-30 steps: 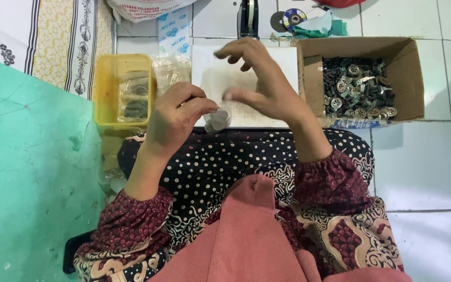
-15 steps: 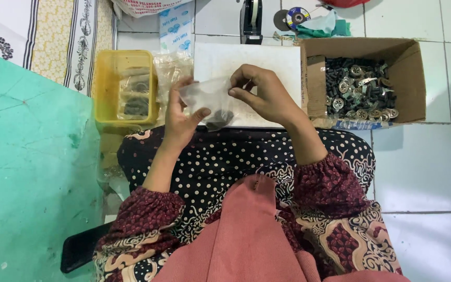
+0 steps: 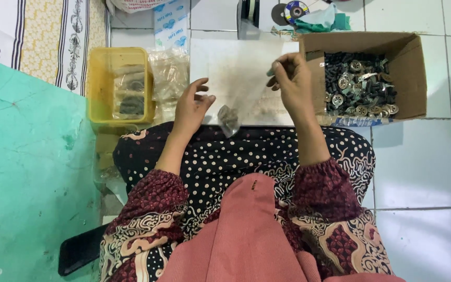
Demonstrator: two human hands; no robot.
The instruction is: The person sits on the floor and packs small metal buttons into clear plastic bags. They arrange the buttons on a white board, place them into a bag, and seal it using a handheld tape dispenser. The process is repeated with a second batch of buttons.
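My left hand pinches the lower left edge of a clear plastic bag. My right hand grips the bag's upper right edge, so the bag is stretched out between them. A small clump of dark parts sits in the bag's bottom corner. The bag hangs above a white board that lies on the tiled floor in front of my lap.
A cardboard box of small black and silver parts stands at the right. A yellow plastic tub sits at the left, with packed clear bags beside it. A green surface fills the left, with a black phone by my knee.
My hands have moved apart and pulled the plastic bag open and flat. A second ago they were close together over the small clump of parts.
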